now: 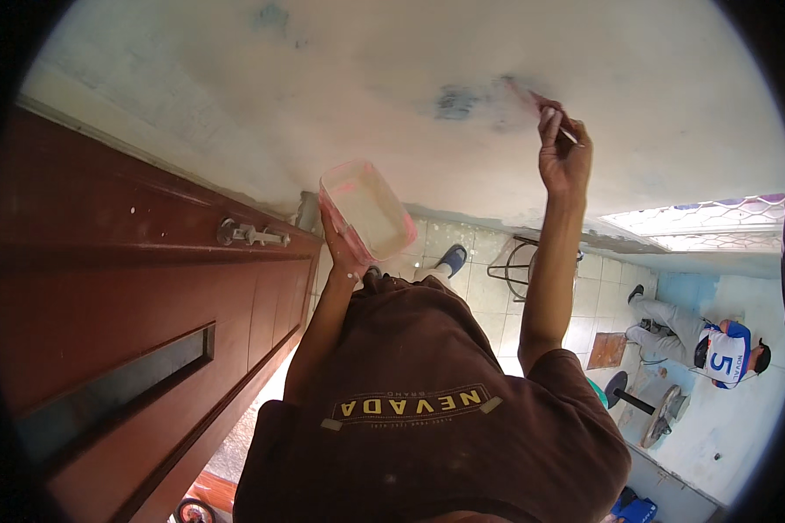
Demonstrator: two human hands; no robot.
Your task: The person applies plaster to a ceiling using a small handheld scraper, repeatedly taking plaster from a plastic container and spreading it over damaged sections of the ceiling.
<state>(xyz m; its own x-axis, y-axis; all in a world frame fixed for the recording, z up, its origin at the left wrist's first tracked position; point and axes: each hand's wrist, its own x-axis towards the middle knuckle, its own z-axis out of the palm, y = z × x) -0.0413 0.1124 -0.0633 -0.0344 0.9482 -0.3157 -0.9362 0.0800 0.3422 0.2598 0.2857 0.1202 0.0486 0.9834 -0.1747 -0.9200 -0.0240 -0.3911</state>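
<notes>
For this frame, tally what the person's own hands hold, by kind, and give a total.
Pale rectangular tub with pinkish rim, held up in the left hand: 1
Thin brush, its tip against the wall, in the right hand: 1
Total: 2

The person's right hand [565,150] is raised high on a nearly straight arm, fingers pinched closed. The left hand [344,253] sits lower, elbow bent, palm up with fingers cupped in a grip.
</notes>
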